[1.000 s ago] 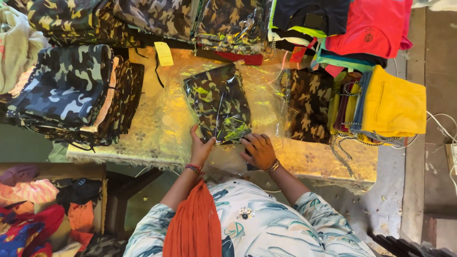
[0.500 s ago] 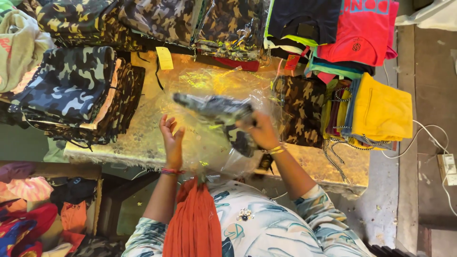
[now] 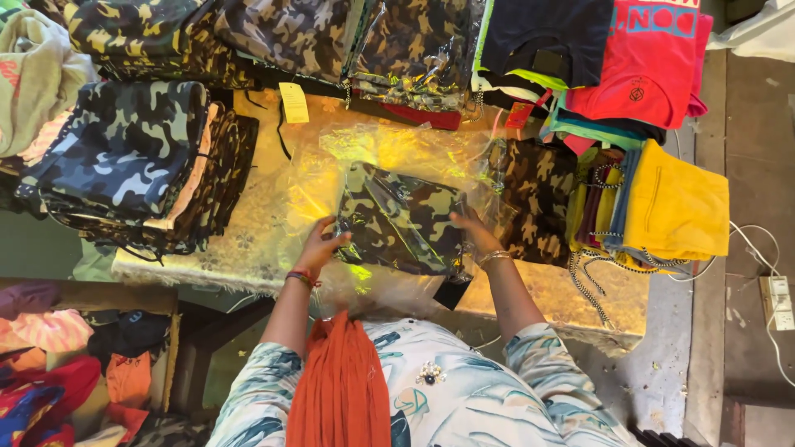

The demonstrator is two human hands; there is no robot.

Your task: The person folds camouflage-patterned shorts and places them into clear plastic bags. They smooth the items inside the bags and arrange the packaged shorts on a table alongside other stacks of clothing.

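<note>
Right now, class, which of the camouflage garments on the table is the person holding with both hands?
The green camouflage piece in the clear bag at the table's middle, between the left hand and right hand; the others lie stacked around it, untouched.

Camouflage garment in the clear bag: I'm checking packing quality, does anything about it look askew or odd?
The camouflage garment lies tilted on the table, not square to its edge. Its clear plastic bag is crumpled and loose beyond it. The left hand and right hand grip its sides.

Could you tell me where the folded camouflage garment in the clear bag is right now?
In the head view, the folded camouflage garment lies mid-table between the left hand and right hand, just left of the brown camouflage stack.
</note>
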